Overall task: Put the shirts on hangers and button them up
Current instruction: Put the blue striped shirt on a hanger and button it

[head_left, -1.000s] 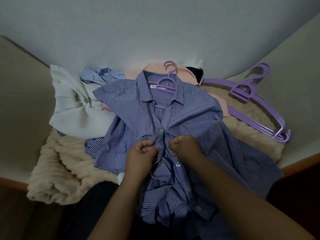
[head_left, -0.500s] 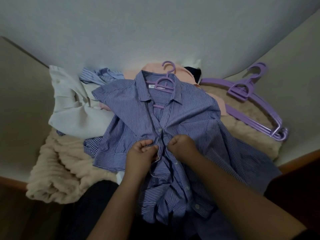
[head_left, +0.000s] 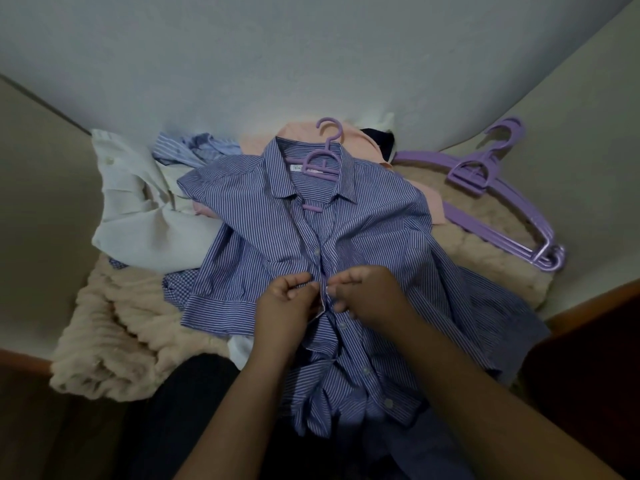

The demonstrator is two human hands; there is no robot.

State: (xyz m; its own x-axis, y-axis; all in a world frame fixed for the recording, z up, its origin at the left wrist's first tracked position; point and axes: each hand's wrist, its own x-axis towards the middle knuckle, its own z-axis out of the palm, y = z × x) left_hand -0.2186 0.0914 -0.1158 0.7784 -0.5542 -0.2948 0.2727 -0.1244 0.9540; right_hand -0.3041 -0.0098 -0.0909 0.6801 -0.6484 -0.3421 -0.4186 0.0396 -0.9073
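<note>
Striped shirt (head_left: 363, 216) lying front-up on cream blanket (head_left: 114, 327), already on purple hanger (head_left: 323, 157).

One upper button (head_left: 316, 251) looking fastened; collar open; lower buttons (head_left: 364, 370) undone.

Left hand (head_left: 285, 304) and right hand (head_left: 365, 292) both curling in, pinching placket edges at mid-chest, likely working second button.

Remaining: white shirt (head_left: 138, 216), other garments behind, spare hangers (head_left: 502, 209) waiting at right.

No containers showing.
</note>
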